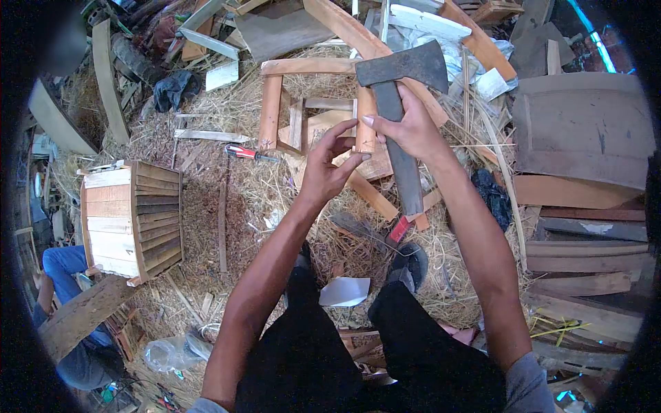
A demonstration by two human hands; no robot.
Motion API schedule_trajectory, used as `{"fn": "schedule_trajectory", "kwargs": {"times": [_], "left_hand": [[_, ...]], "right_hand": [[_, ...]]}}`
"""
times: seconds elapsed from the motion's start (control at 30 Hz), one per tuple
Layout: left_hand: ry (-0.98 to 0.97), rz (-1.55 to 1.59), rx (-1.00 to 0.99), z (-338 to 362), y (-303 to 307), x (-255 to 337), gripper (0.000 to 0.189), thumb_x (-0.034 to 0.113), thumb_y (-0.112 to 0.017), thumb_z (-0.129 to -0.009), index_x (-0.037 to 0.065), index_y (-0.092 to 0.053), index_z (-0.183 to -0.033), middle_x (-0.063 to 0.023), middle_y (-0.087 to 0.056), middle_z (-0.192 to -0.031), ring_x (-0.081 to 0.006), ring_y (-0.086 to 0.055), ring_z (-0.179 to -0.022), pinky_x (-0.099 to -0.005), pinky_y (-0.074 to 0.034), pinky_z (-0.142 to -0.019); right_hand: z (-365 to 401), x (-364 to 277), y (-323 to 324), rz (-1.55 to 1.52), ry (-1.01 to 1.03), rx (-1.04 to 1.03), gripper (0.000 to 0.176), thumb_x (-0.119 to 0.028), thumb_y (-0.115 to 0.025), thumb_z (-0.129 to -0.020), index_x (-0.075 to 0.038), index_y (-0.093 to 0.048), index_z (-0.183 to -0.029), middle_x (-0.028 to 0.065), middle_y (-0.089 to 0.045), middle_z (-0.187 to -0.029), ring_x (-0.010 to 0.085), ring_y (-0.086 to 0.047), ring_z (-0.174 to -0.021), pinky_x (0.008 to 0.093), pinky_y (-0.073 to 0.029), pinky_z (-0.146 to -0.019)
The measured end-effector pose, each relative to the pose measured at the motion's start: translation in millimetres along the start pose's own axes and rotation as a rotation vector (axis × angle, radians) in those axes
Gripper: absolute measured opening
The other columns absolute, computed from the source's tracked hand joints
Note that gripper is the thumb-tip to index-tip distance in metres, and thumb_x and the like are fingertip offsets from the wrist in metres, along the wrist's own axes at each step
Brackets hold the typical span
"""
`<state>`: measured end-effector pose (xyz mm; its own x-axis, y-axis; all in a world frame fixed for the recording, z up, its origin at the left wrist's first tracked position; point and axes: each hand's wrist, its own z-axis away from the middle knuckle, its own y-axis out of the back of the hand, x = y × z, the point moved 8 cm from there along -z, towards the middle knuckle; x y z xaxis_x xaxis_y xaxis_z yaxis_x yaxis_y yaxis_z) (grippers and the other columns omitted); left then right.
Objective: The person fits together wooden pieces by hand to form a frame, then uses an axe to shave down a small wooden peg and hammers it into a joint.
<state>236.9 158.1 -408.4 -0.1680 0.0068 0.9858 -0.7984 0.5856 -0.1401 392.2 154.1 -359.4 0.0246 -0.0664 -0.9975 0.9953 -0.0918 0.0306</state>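
Observation:
My right hand [410, 131] is wrapped round the handle of an axe [406, 172], whose dark head points up and to the right. Its thumb rests near the upright wooden leg [365, 120] of a small wooden frame [270, 110]. At the lower end of that leg is my left hand [334, 162], with thumb and fingers curved about the end; whether a small piece is pinched there is too small to tell. The frame lies on straw, its curved top rail [306, 66] partly under the axe head.
A red screwdriver [241, 151] lies left of the frame. A slatted wooden box [131, 220] stands at the left, near another person's blue-clad leg [63, 265]. Boards [585, 134] are stacked at the right. A white sheet [345, 292] lies between my feet.

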Motion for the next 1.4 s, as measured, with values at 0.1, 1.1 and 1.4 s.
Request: {"fn": "schedule_trajectory", "kwargs": {"times": [0.1, 1.1, 1.4], "left_hand": [[-0.02, -0.035, 0.005, -1.4, 2.2, -3.4, 0.062, -0.006, -0.07, -0.086, 0.004, -0.046, -0.143, -0.012, -0.068, -0.115, -0.0211, -0.066, -0.11, -0.0349, -0.053, -0.097], [-0.042, -0.011, 0.039, -5.1, -0.9, 1.2, 0.056, -0.005, -0.071, -0.086, 0.004, -0.051, -0.137, -0.0093, -0.068, -0.115, -0.0177, -0.067, -0.108, -0.0338, -0.052, -0.1], [-0.05, -0.007, 0.051, -6.7, 1.4, -5.1, 0.056, -0.006, -0.071, -0.085, 0.005, -0.052, -0.137, -0.0082, -0.067, -0.116, -0.0177, -0.067, -0.109, -0.034, -0.052, -0.101]], "right_hand": [[1.3, -1.0, -1.4, -0.024, -0.007, -0.023, 0.058, -0.009, -0.077, -0.088, 0.0, -0.046, -0.136, 0.0034, -0.06, -0.103, 0.0071, -0.058, -0.07, 0.0238, -0.051, -0.06], [0.8, 1.1, 2.3, -0.009, 0.012, -0.002, 0.056, -0.009, -0.077, -0.088, 0.0, -0.046, -0.134, 0.0033, -0.058, -0.099, 0.0085, -0.058, -0.068, 0.0246, -0.05, -0.058], [0.4, 3.1, 3.9, 0.014, 0.032, -0.004, 0.054, -0.008, -0.076, -0.089, 0.0, -0.046, -0.134, 0.0038, -0.06, -0.096, 0.0091, -0.059, -0.067, 0.0252, -0.051, -0.058]]}}
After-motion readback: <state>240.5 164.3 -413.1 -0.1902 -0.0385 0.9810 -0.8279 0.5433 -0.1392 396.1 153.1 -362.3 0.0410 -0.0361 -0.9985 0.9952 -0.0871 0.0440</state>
